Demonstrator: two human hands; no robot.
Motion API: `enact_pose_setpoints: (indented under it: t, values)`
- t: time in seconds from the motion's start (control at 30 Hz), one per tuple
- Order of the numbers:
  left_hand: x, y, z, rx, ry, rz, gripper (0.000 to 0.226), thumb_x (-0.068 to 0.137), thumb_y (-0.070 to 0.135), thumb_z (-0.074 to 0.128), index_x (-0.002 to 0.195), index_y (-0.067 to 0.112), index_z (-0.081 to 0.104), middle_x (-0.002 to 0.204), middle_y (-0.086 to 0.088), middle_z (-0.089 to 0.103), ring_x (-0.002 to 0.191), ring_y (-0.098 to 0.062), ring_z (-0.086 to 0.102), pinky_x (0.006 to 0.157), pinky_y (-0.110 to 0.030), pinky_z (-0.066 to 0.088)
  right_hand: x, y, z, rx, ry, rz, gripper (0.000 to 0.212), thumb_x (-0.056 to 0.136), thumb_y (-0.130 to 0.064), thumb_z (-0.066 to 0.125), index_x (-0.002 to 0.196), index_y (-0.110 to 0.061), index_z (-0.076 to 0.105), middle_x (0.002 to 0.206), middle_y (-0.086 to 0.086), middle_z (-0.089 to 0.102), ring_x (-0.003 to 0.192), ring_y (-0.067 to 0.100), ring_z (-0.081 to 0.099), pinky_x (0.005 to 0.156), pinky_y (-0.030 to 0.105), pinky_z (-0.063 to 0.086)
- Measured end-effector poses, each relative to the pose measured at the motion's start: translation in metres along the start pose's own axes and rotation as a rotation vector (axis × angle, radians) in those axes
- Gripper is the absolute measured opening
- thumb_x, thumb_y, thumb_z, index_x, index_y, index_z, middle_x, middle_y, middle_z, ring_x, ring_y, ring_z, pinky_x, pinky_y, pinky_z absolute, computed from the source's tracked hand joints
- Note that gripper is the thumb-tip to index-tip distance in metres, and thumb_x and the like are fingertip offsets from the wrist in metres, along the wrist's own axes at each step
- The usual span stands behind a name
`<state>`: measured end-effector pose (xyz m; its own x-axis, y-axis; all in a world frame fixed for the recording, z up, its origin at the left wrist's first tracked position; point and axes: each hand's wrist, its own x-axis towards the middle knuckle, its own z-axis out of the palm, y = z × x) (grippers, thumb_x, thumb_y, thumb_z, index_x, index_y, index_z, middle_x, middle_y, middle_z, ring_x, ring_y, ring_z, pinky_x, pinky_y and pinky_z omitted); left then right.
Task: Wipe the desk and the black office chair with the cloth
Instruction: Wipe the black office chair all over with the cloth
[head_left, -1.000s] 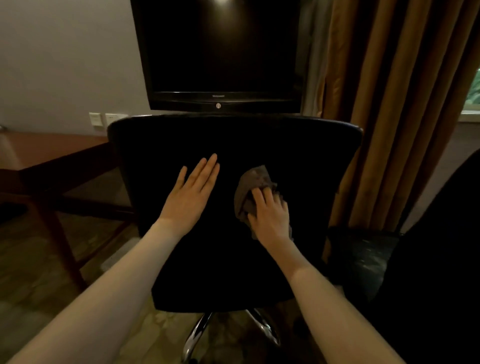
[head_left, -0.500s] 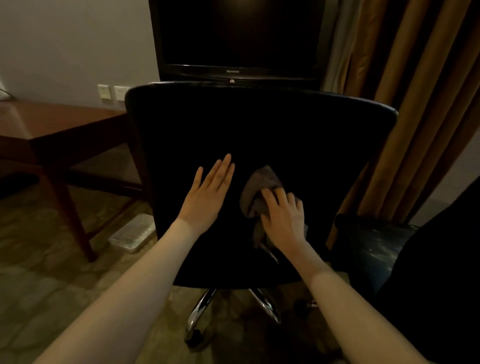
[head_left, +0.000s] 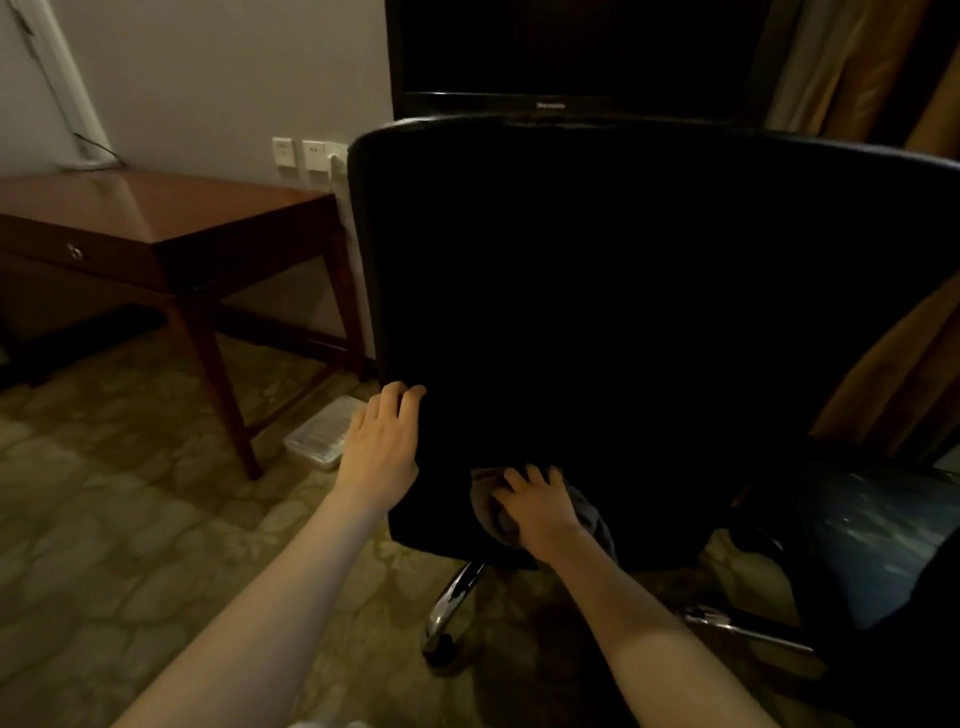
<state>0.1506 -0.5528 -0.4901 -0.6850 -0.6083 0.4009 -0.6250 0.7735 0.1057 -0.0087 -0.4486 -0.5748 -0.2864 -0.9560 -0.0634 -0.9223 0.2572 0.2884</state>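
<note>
The black office chair (head_left: 649, 312) stands with its backrest turned toward me and fills the middle of the view. My left hand (head_left: 382, 441) grips the backrest's left edge low down, fingers curled onto the black surface. My right hand (head_left: 540, 506) holds the bunched grey cloth (head_left: 485, 501) against the bottom of the backrest, fingers bent over it. The brown wooden desk (head_left: 156, 208) stands at the left against the wall, its top bare in what shows.
A dark television (head_left: 571, 47) rises behind the chair. Brown curtains (head_left: 883, 78) hang at the right. A second dark seat (head_left: 883, 525) is at the lower right. A clear plastic tray (head_left: 322, 431) lies on the carpet beside the desk leg. The chair's chrome base (head_left: 452, 592) shows below.
My right hand slid the cloth down the backrest to its lower edge. My left hand left the flat of the backrest and took its left edge. The view moved closer and lower.
</note>
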Motion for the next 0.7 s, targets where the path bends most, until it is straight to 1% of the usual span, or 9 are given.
enact_pose_setpoints:
  t: [0.07,0.1,0.2,0.3,0.43,0.5,0.57,0.63,0.7]
  values:
    - [0.0,-0.005,0.005,-0.03,-0.015,-0.072,0.062,0.088,0.012,0.054,0.143,0.01,0.026,0.14,-0.011,0.032,0.128,-0.031,0.037,0.102,-0.037,0.034,-0.002,-0.003,-0.002,-0.027,0.257,-0.008,0.064,0.058,-0.023,0.086,0.117,-0.024,0.062,0.122,0.007,0.052,0.111,0.034,0.048,0.092,0.046,0.039]
    - [-0.001,-0.006,0.007,-0.054,-0.023,-0.112,0.061,0.088,0.013,0.054,0.143,0.01,0.027,0.139,-0.011,0.033,0.127,-0.031,0.038,0.1,-0.037,0.036,0.0,0.0,-0.006,-0.056,0.449,-0.006,0.066,0.049,-0.023,0.088,0.11,-0.024,0.065,0.111,0.006,0.054,0.1,0.032,0.048,0.085,0.045,0.038]
    - [-0.004,-0.007,0.018,-0.178,-0.061,-0.215,0.061,0.088,0.012,0.055,0.142,0.006,0.027,0.134,-0.015,0.037,0.122,-0.033,0.041,0.095,-0.039,0.041,0.01,0.006,-0.034,-0.119,0.875,0.064,0.06,0.066,-0.022,0.073,0.12,-0.022,0.048,0.112,0.007,0.044,0.096,0.03,0.042,0.083,0.044,0.032]
    - [-0.003,-0.011,0.023,-0.341,-0.067,-0.26,0.059,0.09,0.01,0.052,0.142,0.003,0.026,0.134,-0.017,0.037,0.121,-0.036,0.041,0.094,-0.044,0.043,0.027,0.003,-0.069,-0.159,1.05,0.118,0.053,0.075,-0.023,0.062,0.124,-0.022,0.043,0.116,0.008,0.04,0.095,0.031,0.041,0.083,0.045,0.033]
    - [0.004,-0.022,0.028,-0.506,-0.021,-0.259,0.058,0.09,0.004,0.049,0.143,0.004,0.024,0.139,-0.014,0.032,0.128,-0.03,0.037,0.1,-0.036,0.038,0.048,-0.012,-0.049,-0.292,0.909,-0.046,0.051,0.072,-0.026,0.068,0.121,-0.025,0.054,0.116,0.006,0.047,0.094,0.029,0.043,0.081,0.043,0.034]
    - [0.006,-0.026,0.033,-0.562,-0.029,-0.292,0.058,0.089,0.004,0.051,0.141,0.006,0.027,0.137,-0.012,0.036,0.126,-0.028,0.04,0.097,-0.034,0.04,0.05,-0.028,-0.037,-0.315,0.686,-0.139,0.052,0.069,-0.027,0.071,0.119,-0.028,0.059,0.117,0.002,0.055,0.1,0.028,0.045,0.084,0.041,0.035]
    - [0.003,-0.026,0.039,-0.652,-0.074,-0.336,0.058,0.088,0.006,0.053,0.14,0.01,0.028,0.133,-0.011,0.042,0.118,-0.028,0.049,0.088,-0.037,0.045,0.049,-0.042,-0.029,-0.286,0.376,-0.242,0.058,0.077,-0.027,0.068,0.131,-0.029,0.05,0.132,0.0,0.048,0.119,0.029,0.042,0.096,0.041,0.035]
    - [-0.004,-0.026,0.046,-0.657,-0.137,-0.322,0.057,0.089,0.011,0.055,0.139,0.012,0.028,0.126,-0.009,0.044,0.106,-0.027,0.054,0.075,-0.033,0.046,0.05,-0.05,-0.013,-0.2,0.094,-0.325,0.061,0.088,-0.02,0.058,0.143,-0.024,0.032,0.148,0.003,0.028,0.136,0.03,0.025,0.11,0.041,0.022]
    - [-0.012,-0.027,0.052,-0.631,-0.171,-0.29,0.049,0.089,0.009,0.055,0.133,0.012,0.034,0.12,-0.008,0.046,0.093,-0.024,0.055,0.069,-0.029,0.041,0.041,-0.051,-0.007,-0.081,0.042,-0.265,0.063,0.09,-0.017,0.054,0.146,-0.024,0.026,0.149,0.005,0.023,0.137,0.03,0.022,0.113,0.04,0.016]
